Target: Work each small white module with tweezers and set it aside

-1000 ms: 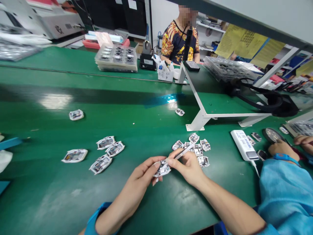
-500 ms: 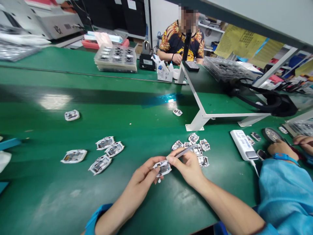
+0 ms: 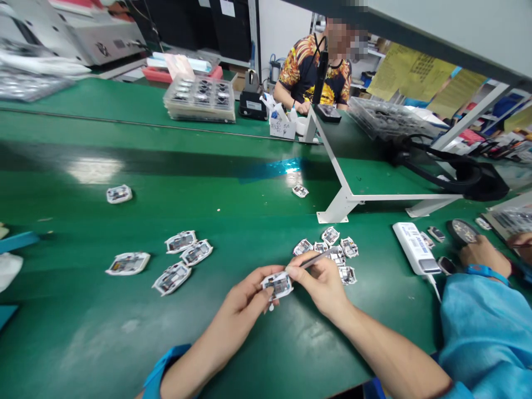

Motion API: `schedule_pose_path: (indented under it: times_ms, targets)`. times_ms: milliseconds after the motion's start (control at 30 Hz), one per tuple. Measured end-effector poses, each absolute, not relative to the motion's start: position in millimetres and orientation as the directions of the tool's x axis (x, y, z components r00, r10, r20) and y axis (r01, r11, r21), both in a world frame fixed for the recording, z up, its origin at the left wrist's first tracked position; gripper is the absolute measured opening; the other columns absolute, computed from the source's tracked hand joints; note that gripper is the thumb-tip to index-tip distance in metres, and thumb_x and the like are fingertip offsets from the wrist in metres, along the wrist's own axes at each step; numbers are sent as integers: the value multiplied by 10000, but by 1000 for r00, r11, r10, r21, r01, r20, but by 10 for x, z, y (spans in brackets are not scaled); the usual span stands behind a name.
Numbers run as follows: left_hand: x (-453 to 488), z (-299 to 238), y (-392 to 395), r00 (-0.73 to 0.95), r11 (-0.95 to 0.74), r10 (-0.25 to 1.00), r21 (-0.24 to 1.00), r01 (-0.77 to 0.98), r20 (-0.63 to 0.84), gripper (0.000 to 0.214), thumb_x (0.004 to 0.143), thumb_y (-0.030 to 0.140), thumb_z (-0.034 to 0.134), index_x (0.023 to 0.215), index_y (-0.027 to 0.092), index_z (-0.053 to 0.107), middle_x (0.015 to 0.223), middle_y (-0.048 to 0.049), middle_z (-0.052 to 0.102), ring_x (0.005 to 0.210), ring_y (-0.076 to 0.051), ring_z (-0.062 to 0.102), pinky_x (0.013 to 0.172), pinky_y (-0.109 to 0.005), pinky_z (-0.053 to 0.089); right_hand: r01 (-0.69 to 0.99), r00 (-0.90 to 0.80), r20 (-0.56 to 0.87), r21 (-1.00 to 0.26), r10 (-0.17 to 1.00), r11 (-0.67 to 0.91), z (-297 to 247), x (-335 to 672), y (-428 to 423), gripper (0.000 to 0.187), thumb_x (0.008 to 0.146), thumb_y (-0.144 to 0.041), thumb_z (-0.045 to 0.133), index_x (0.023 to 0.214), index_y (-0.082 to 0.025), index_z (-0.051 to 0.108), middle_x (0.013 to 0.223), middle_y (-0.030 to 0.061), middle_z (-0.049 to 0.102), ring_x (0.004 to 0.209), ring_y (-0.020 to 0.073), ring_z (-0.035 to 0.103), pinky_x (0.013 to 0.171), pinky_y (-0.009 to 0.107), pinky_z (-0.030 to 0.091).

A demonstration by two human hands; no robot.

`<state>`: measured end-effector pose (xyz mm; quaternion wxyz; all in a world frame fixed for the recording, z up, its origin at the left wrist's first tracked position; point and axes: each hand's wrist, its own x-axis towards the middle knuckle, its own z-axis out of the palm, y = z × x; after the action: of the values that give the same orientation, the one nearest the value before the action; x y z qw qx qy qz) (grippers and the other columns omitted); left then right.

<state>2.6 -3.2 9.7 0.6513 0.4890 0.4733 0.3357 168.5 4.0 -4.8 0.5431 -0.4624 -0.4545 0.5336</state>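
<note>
My left hand (image 3: pixel 249 302) is closed on a small white watch-like housing (image 3: pixel 281 284) with a circuit board inside, its thumb lying over the board's edge. A small white round piece (image 3: pixel 271 307) hangs just below it. Pinched in my right hand (image 3: pixel 320 280) is a slim grey tweezer-like tool (image 3: pixel 318 258). One end sticks out up and to the right; the other end is hidden at the fingers. My right fingertips are at the housing's upper right edge. Beyond that hand lies a cluster of similar housings (image 3: pixel 349 247).
More housings (image 3: pixel 197 252) lie to the left, with single ones (image 3: pixel 119 194) farther back. A white-legged stand (image 3: pixel 338 205) bears a black headband device (image 3: pixel 449 172). At right are a white power bank (image 3: pixel 415 247) and a co-worker's hand (image 3: pixel 484 257). Another person (image 3: pixel 307 72) sits opposite.
The view has shifted slightly. Both hands keep their grips, and the housing is turned a little more face-up. The person opposite leans to the right.
</note>
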Motion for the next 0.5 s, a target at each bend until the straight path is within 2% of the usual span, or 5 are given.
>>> schedule_pose_path:
  times_ms: [333,500]
  targets:
    - [26,113,-39,317,292,905,956,20,-283,285,779,346,649,1020,204,703,772,-19,686,644,-170,560,614,-263,467,-149,32,-19,-989,999,-14,-47,1672,24,193,732,-372,775,724,-199,689,637,-7,669,584,151,606,582,280,507]
    - [24,105,-33,320,295,902,955,32,-290,297,782,350,648,1037,207,700,766,-14,688,644,-172,565,618,-262,469,-114,28,30,-993,999,33,-65,1685,13,123,749,-306,767,752,-203,700,695,4,702,639,162,636,621,288,506]
